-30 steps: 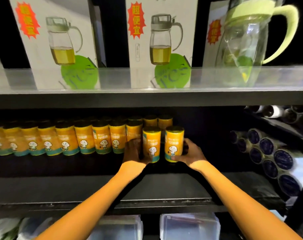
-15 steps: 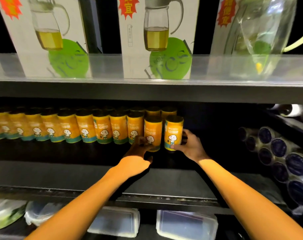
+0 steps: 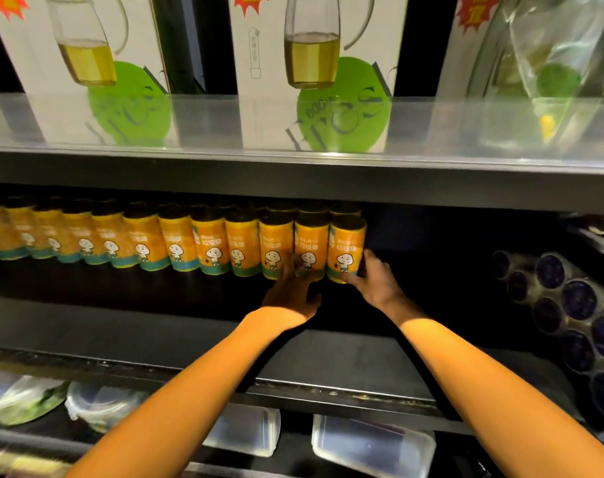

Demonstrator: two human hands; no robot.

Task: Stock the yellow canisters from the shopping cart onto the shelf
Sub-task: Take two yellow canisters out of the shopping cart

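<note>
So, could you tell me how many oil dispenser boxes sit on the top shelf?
3 oil dispenser boxes: left, centre and right, partly hidden behind the glass pitcher. Others may stand behind.

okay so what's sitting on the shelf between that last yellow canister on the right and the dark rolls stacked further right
Nothing shows there: in the head view the shelf is a dark bare stretch between the end canister and the dark rolls.

Light: dim shelf recess (image 3: pixel 86 305), forearms lit warm from the front.
Glare: clear upper shelf strip (image 3: pixel 224 122).
Blur: lower-left bags (image 3: pixel 21 398) (smeared).
Edges: wide-angle bending.
</note>
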